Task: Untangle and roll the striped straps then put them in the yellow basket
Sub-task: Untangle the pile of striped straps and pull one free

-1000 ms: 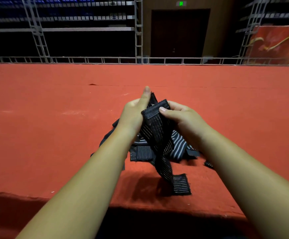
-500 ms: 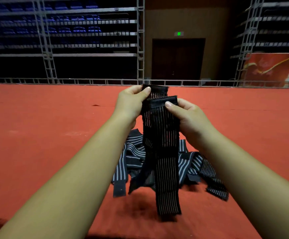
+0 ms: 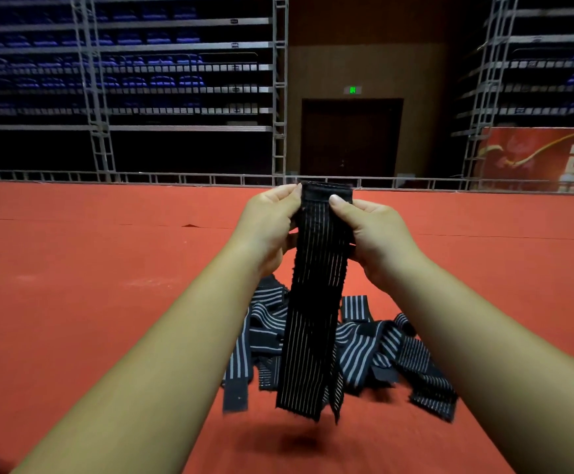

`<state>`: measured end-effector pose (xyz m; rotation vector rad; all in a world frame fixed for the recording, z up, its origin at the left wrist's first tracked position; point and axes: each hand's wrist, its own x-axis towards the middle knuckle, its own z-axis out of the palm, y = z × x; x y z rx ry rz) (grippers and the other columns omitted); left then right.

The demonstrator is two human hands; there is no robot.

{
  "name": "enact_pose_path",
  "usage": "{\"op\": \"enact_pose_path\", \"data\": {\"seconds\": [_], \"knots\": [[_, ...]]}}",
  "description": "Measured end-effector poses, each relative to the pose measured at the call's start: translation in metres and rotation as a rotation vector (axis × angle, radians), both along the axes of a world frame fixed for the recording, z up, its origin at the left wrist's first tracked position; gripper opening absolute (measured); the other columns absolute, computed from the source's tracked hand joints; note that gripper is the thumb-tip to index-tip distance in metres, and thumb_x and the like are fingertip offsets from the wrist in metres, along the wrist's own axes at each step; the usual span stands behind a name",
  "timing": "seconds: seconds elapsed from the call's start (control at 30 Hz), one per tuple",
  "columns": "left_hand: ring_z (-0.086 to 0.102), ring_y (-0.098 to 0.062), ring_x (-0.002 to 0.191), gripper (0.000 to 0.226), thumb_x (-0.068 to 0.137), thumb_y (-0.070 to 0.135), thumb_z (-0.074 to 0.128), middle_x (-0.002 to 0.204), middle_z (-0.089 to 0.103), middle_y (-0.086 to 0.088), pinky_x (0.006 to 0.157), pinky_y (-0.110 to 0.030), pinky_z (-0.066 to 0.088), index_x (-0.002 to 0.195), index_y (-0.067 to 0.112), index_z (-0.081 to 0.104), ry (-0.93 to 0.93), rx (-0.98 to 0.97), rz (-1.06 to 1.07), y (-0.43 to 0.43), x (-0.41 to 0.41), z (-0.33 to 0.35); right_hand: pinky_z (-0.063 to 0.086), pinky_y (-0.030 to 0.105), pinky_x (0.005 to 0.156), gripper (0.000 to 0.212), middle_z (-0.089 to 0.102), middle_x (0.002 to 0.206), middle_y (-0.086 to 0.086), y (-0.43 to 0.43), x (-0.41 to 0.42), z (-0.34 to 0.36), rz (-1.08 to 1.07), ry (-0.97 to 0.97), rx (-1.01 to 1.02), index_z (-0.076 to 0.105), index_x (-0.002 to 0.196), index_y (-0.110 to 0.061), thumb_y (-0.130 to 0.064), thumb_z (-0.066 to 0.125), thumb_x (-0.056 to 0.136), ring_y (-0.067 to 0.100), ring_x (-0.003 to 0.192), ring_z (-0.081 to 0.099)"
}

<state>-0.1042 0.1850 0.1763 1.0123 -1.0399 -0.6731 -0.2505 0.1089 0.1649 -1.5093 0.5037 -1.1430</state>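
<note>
Left grip (image 3: 268, 227) and right grip (image 3: 374, 234) pinch the top of a hanging black pinstriped elastic strap (image 3: 313, 319). Striped straps (image 3: 381, 347) lie tangled below on red carpet (image 3: 107, 285).

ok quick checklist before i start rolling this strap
1. Top end gripped: left hand and right hand both pinch the strap - ok.
2. Near face of the strap flat, no twist - ok.
3. Lower end hanging off the carpet - ok.
4. Clear of the pile behind it - cannot tell.
5. The pile untangled - not ok.
6. Sight of the basket - not ok, none in view.
</note>
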Motion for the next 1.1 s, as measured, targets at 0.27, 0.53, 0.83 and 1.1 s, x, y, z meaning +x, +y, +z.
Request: {"op": "enact_pose_path", "data": {"seconds": [0.27, 0.53, 0.83, 1.1], "knots": [[0.072, -0.017, 0.096, 0.034, 0.116, 0.028, 0.049, 0.109, 0.076, -0.005, 0.076, -0.034, 0.062, 0.133, 0.008, 0.070, -0.060, 0.013, -0.061, 0.005, 0.003, -0.005, 0.062, 0.047, 0.083, 0.030, 0.082, 0.097, 0.016, -0.001, -0.002, -0.002, -0.074, 0.065, -0.054, 0.080, 0.102, -0.004, -0.032, 0.070, 0.105, 0.024, 0.080, 0.076], [0.076, -0.019, 0.099, 0.034, 0.117, 0.032, 0.047, 0.108, 0.079, -0.006, 0.085, -0.048, 0.063, 0.124, 0.013, 0.074, -0.116, -0.002, -0.062, 0.009, 0.004, -0.007, 0.066, 0.046, 0.076, 0.036, 0.079, 0.087, 0.007, -0.001, -0.001, -0.002, -0.117, 0.126, -0.052, 0.074, 0.104, -0.001, -0.037, 0.074, 0.101, 0.022, 0.076, 0.077], [0.079, -0.019, 0.090, 0.020, 0.108, 0.011, 0.062, 0.105, 0.081, -0.014, 0.067, -0.031, 0.063, 0.120, 0.002, 0.076, -0.211, -0.076, 0.015, 0.007, 0.000, 0.007, 0.063, 0.040, 0.063, 0.018, 0.079, 0.083, -0.002, -0.002, -0.004, 0.005, -0.194, 0.099, -0.167, 0.073, 0.099, -0.019, -0.036, 0.074, 0.102, 0.014, 0.068, 0.074], [0.079, -0.018, 0.084, 0.018, 0.109, 0.015, 0.062, 0.100, 0.082, -0.009, 0.063, -0.030, 0.062, 0.116, 0.008, 0.077, -0.131, -0.070, 0.073, 0.000, 0.000, 0.008, 0.055, 0.042, 0.068, 0.025, 0.072, 0.078, 0.000, -0.002, -0.007, 0.010, -0.172, 0.084, -0.233, 0.070, 0.088, -0.016, -0.035, 0.073, 0.103, 0.015, 0.070, 0.066]]}}
